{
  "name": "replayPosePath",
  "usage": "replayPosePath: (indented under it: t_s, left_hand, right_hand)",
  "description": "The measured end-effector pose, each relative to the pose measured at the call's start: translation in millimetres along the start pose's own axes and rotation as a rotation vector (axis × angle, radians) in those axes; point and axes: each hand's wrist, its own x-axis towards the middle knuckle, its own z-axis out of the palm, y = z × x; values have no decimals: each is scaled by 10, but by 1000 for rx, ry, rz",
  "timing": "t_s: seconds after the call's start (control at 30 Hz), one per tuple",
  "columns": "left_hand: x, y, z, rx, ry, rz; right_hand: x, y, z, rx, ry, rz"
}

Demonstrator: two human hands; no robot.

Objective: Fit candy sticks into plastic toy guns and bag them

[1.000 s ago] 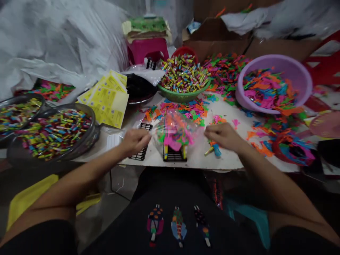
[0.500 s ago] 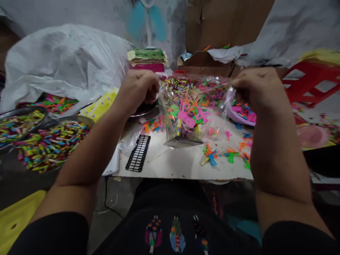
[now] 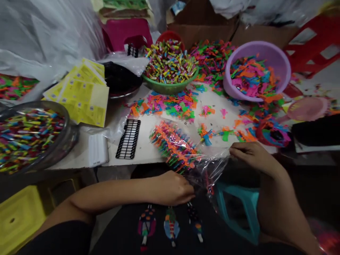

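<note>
A clear plastic bag (image 3: 212,166) slants over the table's front edge, its open side toward me. Dense rows of small orange, green and blue plastic pieces (image 3: 174,145) lie at its far end, blurred by motion. My right hand (image 3: 251,157) pinches the bag's right corner. Close to my body, my left hand (image 3: 172,189) is closed at the bag's near left edge; its fingertips are partly hidden. Left of the bag, a black plastic grid rack (image 3: 129,139) rests on the white table (image 3: 145,150).
A green bowl (image 3: 170,86) of small colourful tubes and a purple basin (image 3: 230,86) of plastic pieces stand behind. Yellow printed sheets (image 3: 85,101), a white box-shaped device (image 3: 97,150) and a tube-filled basin (image 3: 66,118) are left. A teal stool (image 3: 249,212) stands below.
Both hands have come down and toward me, swinging the bag from upright above the table to slanting at its front edge. The view has tilted downward.
</note>
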Motion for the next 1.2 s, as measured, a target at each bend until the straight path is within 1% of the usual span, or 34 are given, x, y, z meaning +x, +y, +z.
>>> replayPosePath:
  t_s: [0.03, 0.07, 0.1, 0.13, 0.2, 0.23, 0.27, 0.3, 0.37, 0.4, 0.47, 0.5, 0.57, 0.67, 0.73, 0.8, 0.87, 0.97, 1.03, 1.1, 1.13, 1.2]
  left_hand:
    - [26, -1, -6, -19, -21, 10]
    - [44, -17, -45, -30, -14, 4]
    - [54, -55, -111, -24, 31, -23]
    - [59, -121, -199, -2, 110, -73]
    - [55, -337, -399, 119, 332, -188]
    - [47, -481, -495, 193, 413, -227]
    - [35, -642, -578, 260, 461, -275]
    - [19, -809, -645, 311, 482, -320]
    - [-26, -1125, -719, 355, 466, -374]
    - [-52, -1257, -729, 351, 441, -377]
    - [-99, -1436, -711, 305, 380, -368]
    - [-114, -1480, -694, 277, 358, -365]
    - [-120, -1486, -670, 243, 357, -372]
    - [-65, -1367, -690, 275, 452, -394]
    - [0, -1253, -729, 291, 514, -376]
    - [70, -1130, -763, 269, 556, -350]
    - [130, -1014, -777, 252, 580, -352]
    - [181, -899, -731, 258, 579, -394]
    - [189, -884, -654, 226, 537, -392]
    - [184, -905, -555, 186, 479, -357]
    - [180, -919, -504, 177, 457, -338]
    - [173, -941, -418, 174, 422, -312]
  right_hand:
    - [-58, 48, 19, -44, 43, 42]
    - [-117, 76, 31, -88, 100, 76]
    - [-174, 79, 44, -127, 178, 96]
    - [-223, 59, 64, -165, 272, 101]
    - [-277, -44, 150, -253, 441, 52]
    - [-276, -115, 222, -299, 490, 6]
    - [-257, -188, 313, -342, 510, -41]
    - [-223, -257, 417, -379, 510, -82]
    - [-129, -367, 633, -426, 499, -119]
    - [-78, -403, 725, -436, 497, -118]
    - [12, -445, 845, -431, 496, -107]
    - [46, -456, 866, -418, 497, -101]
    - [85, -470, 834, -374, 500, -101]
    - [45, -499, 661, -257, 501, -135]
    - [-78, -530, 506, -158, 523, -138]
    - [-296, -575, 348, -68, 576, -102]
    - [-599, -636, 211, -12, 643, -21]
    - [-1120, -715, 95, -19, 711, 225]
    - [-1434, -693, 97, -41, 729, 401]
    - [-1685, -551, 170, -32, 689, 502]
    - [-1787, -426, 236, -16, 643, 547]
    - [-1959, -79, 440, 30, 516, 644]
